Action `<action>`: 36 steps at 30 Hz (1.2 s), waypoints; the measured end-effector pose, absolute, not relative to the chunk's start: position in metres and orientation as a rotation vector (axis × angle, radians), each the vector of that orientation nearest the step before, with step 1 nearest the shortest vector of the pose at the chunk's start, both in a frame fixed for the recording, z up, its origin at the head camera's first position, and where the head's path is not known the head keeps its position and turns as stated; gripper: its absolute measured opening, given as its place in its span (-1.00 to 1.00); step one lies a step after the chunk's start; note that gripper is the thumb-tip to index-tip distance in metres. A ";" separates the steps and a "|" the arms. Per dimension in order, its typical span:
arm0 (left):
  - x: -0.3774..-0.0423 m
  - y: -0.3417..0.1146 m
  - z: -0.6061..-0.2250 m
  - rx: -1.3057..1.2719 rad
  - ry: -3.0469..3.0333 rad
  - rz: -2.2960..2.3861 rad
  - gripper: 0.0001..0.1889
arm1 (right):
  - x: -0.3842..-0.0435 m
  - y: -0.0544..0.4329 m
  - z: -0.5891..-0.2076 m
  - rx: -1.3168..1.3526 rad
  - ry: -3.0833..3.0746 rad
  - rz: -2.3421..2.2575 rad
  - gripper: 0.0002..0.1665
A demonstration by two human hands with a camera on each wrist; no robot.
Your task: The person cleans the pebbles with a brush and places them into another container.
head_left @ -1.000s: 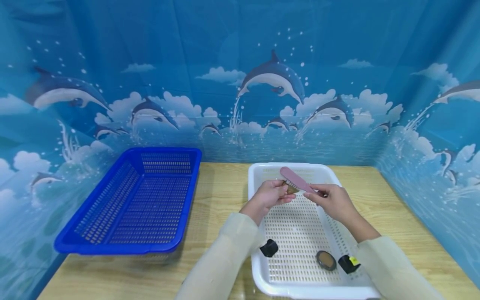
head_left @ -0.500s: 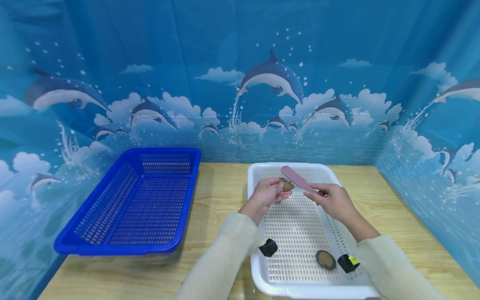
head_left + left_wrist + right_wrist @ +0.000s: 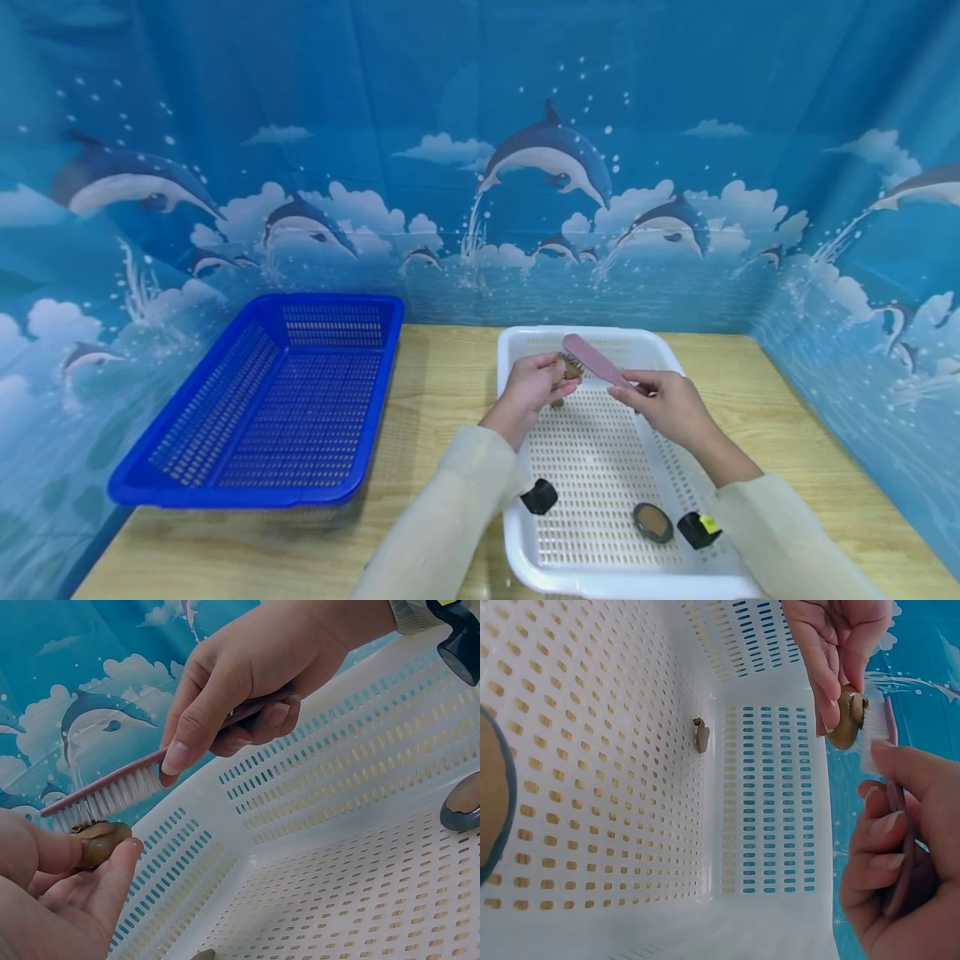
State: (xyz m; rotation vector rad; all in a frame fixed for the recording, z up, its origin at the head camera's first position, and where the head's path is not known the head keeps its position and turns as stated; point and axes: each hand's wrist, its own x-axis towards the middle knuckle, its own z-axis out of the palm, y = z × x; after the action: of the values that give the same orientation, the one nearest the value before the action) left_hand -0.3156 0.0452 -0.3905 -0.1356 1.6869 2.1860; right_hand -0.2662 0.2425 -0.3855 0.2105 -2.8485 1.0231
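A small brown stone (image 3: 101, 838) is pinched by the left hand (image 3: 531, 385) while a pink brush (image 3: 592, 360), gripped by the right hand (image 3: 663, 402), is held against it at 12 o'clock in the white basket (image 3: 517, 533); scrubbing appears underway, and steady short strokes seem called for.

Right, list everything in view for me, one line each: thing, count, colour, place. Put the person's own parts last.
white basket: 1, white, right half of the table, under both hands
blue basket: 1, blue, left half of the table
table: 1, light wood, under both baskets
brush: 1, pink with white bristles, held over the white basket's far end, bristles on the shell
shell: 1, brown, pinched between the left fingers
small shell: 1, brown, on the white basket's floor near a far corner
round disc: 1, tan with dark rim, near end of the white basket
backdrop: 1, blue with dolphins, behind and beside the table
left hand: 1, pinches the shell
right hand: 1, grips the brush handle
sleeves: 2, cream, on the forearms
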 end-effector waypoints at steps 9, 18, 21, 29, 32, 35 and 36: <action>-0.316 0.046 -0.394 -0.064 1.732 2.101 -0.63 | -0.266 0.241 -0.387 0.238 -2.840 1.047 -0.44; -0.314 0.047 -0.397 0.029 1.761 2.040 -0.64 | -0.267 0.241 -0.388 0.267 -2.819 0.998 -0.47; -0.315 0.047 -0.397 0.038 1.765 2.018 -0.64 | -0.267 0.242 -0.388 0.252 -2.827 0.988 -0.47; -0.316 0.045 -0.396 -0.010 1.730 2.063 -0.55 | -0.266 0.242 -0.385 0.206 -2.830 0.989 -0.44; -0.315 0.045 -0.395 -0.019 1.734 2.087 -0.55 | -0.266 0.242 -0.386 0.195 -2.833 0.999 -0.43; -0.315 0.044 -0.395 -0.028 1.726 2.111 -0.55 | -0.266 0.242 -0.386 0.193 -2.836 1.003 -0.43; -0.315 0.044 -0.394 -0.033 1.725 2.117 -0.55 | -0.266 0.243 -0.386 0.192 -2.837 1.005 -0.43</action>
State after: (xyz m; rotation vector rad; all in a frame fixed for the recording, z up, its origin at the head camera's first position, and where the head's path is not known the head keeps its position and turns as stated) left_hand -0.3149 0.0442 -0.3944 -0.0330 1.7254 2.1170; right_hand -0.2663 0.2426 -0.3861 0.1924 -2.8371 1.0048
